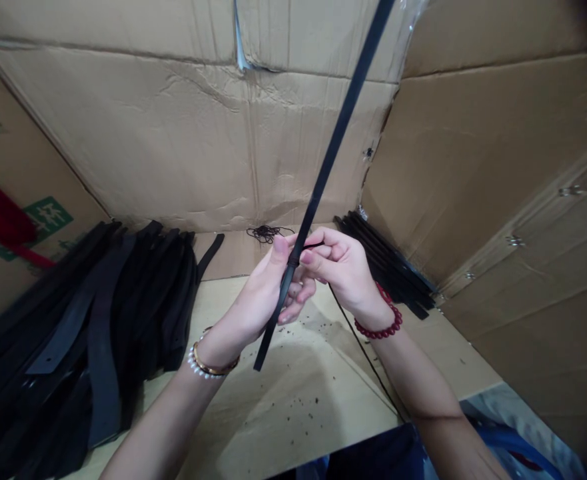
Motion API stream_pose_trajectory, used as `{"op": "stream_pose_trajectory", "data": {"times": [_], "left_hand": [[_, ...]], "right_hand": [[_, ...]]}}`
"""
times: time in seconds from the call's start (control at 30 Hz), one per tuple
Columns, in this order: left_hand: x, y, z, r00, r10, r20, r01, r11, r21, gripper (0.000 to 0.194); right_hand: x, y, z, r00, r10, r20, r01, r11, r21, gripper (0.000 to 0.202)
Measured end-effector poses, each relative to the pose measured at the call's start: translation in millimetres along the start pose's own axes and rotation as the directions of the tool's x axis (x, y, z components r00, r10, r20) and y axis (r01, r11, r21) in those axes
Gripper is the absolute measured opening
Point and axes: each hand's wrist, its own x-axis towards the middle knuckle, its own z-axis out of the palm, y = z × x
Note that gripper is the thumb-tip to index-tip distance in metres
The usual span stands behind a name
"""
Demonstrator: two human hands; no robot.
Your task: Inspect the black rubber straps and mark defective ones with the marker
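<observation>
A long, narrow black strip (pixel 339 133) slants from the top of the view down between my hands. My left hand (pixel 268 283) is closed around its lower part, thumb on top, and the strip's end sticks out below. Dark cord is wound around the strip at my fingertips. My right hand (pixel 340 267) pinches the black cord (pixel 350 327) just right of the winding. A length of the cord hangs down past my right wrist toward the table's front edge.
Many black strips (pixel 118 313) are heaped at the left. A smaller stack of black strips (pixel 388 260) lies at the back right. Tangled cord (pixel 266 233) sits behind my hands. Cardboard walls (pixel 183 133) surround the table (pixel 293 400), which bears small dark crumbs.
</observation>
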Motion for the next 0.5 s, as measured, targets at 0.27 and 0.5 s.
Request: {"op": "stream_pose_trajectory", "data": {"times": [0.27,0.5], "left_hand": [[6.0,-15.7,4.5,0.944,0.224,-0.243,-0.206,0.974,0.099,0.039],[2.1,-8.0,1.3,0.978,0.139,-0.154,-0.126,0.988,0.087,0.031]], "right_hand": [[-5.7,-2.6,4.3,0.988,-0.108,-0.110,0.083,0.973,-0.214,0.038],[-10.1,-19.5,-13.0,0.989,-0.148,0.004,0.135,0.890,-0.436,0.030]]}}
